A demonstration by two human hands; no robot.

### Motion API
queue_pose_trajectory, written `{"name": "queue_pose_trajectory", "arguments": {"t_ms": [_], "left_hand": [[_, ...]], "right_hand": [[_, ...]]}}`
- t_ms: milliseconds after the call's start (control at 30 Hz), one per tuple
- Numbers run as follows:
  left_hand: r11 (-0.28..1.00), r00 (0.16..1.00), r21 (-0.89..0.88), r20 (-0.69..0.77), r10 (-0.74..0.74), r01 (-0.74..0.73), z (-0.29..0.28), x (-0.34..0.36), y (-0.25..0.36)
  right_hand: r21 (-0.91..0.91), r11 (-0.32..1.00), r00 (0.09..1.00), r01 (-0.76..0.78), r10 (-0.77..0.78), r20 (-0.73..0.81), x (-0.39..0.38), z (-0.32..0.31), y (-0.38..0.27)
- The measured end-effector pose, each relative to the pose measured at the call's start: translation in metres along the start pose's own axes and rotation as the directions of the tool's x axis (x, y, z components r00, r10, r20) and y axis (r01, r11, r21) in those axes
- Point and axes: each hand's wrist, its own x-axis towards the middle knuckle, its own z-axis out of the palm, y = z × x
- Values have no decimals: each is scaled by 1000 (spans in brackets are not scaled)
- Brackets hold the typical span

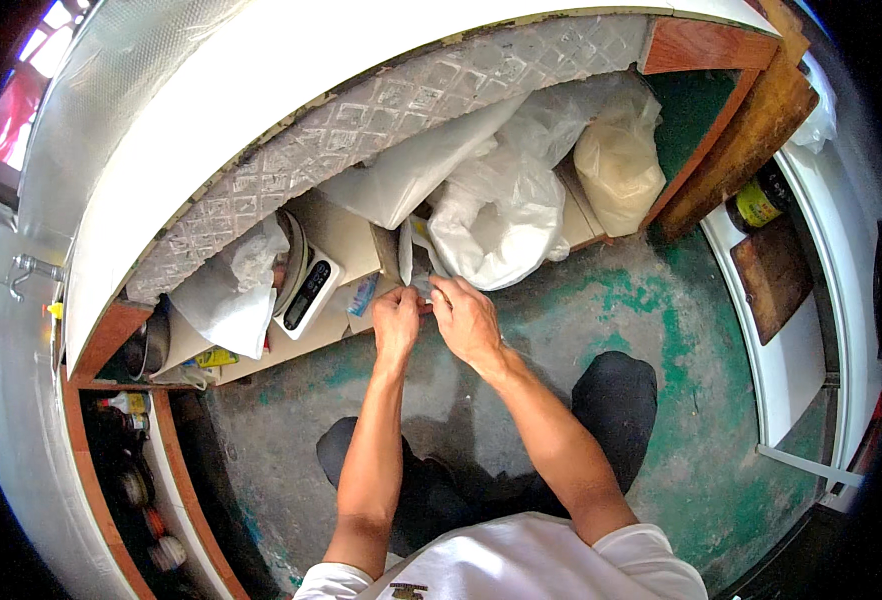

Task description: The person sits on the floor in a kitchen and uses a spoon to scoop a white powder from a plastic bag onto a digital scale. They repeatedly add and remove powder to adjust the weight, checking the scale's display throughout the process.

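Note:
At the front edge of a low shelf, my left hand [398, 320] and my right hand [464, 318] are close together, fingers pinched. Between the fingertips is some thin clear plastic [422, 284]; its full shape is hard to make out. Just beyond my right hand rests a large white plastic bag [501, 225], bunched and partly see-through. A small blue-and-white packet [363, 295] lies on the shelf beside my left hand. Further left stands a white digital kitchen scale [308, 293] with a dark display, a round pan-like thing behind it.
A tied clear bag of pale contents [618, 165] sits at the shelf's right end. White plastic [231, 300] lies left of the scale. The counter's rough tiled edge [381, 130] overhangs the shelf. Wooden boards [751, 140] lean at right. Worn green-grey floor [561, 330] lies below.

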Motion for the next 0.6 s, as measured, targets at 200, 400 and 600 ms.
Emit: {"name": "queue_pose_trajectory", "arguments": {"t_ms": [200, 400, 600], "left_hand": [[1000, 1000, -3, 22, 1, -1, -1, 3, -4], [1000, 1000, 16, 12, -6, 6, 0, 1, -1], [999, 1000, 20, 7, 27, -27, 1, 1, -1]], "right_hand": [[31, 1000, 999, -5, 6, -32, -2, -2, 0], [92, 996, 997, -10, 17, -73, -6, -10, -9], [97, 995, 996, 31, -22, -92, -12, -14, -13]]}}
